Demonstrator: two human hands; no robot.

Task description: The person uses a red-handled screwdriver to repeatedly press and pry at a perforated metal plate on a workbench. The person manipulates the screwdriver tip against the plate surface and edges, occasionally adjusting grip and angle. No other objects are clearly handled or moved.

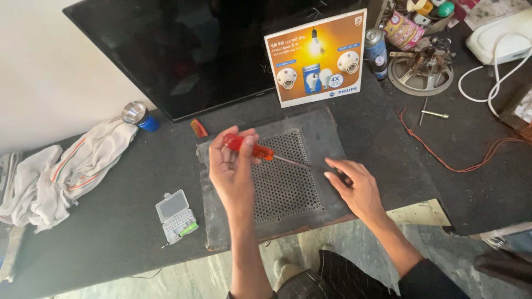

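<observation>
Screwdriver (260, 150) up at centre frame, red-orange handle wrapped in the left hand (233, 169), fingers (247, 137) curled tight around the grip with the palm turned toward the camera. Its metal shaft runs down and to the right across the dark panel (213, 218), and the tip meets the right hand (354, 185) just right of centre. Over there the right hand's fingers (338, 165) are pinched together at the shaft's end; whether they grip the tip itself or something tiny under it, I cannot tell. The panel lies flat on the dark table (100, 232), a perforated grille (285, 185) filling its middle, both hands hovering right above it.

Lower left of the panel, a small clear bit case (176, 216) sits open with a green piece at its edge. Far left, a white cloth (61, 174) lies crumpled, a blue torch (138, 115) just above it. Upper centre, an orange display card (316, 58) showing light bulbs leans against a black screen (183, 50). Upper right, a spray can (377, 52), a round metal frame (420, 75), and an orange wire (443, 158) trailing off across the table.
</observation>
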